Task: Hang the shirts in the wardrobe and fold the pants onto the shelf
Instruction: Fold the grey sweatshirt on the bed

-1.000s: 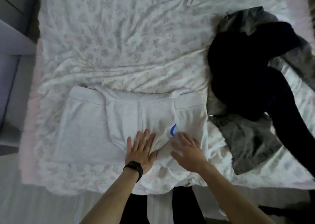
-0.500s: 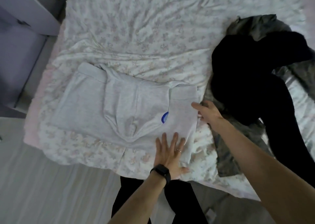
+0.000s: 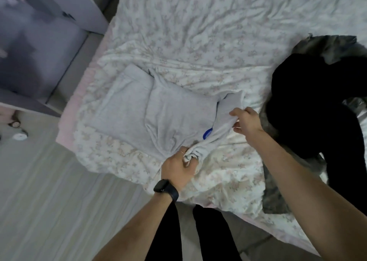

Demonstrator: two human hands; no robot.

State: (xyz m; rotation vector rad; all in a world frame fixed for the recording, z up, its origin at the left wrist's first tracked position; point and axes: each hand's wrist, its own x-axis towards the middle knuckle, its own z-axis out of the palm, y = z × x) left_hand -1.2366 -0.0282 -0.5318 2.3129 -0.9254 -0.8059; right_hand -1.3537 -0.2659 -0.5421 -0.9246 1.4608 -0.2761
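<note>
— Where's the grey garment (image 3: pixel 139 109) right now?

— Flat on the bed (image 3: pixel 198 32), close to the front edge. Its long axis runs left to right across in front of the person, and only the right end is up off the sheet.

— And the hands?

— Both on that right end. The left hand (image 3: pixel 178 166) has its fingers curled tight round a bunched wad of cloth at the near edge, just below the blue tag (image 3: pixel 208 136). The right hand (image 3: pixel 246 121) is further back and to the right, thumb and fingers pinching the raised flap.

— So which way does the rest lie?

— All of it to the left of both grips, stretching toward the far-left corner. Nothing of it reaches past the right hand. Just beside that hand is the dark clothes pile (image 3: pixel 309 105); I can't tell whether they touch.

— Next move, your guess?

— I'd say the held end has to travel left, over the flat part, along that long axis. The left hand is nearer the bulk, so it likely anchors or leads while the right carries the flap across.
</note>
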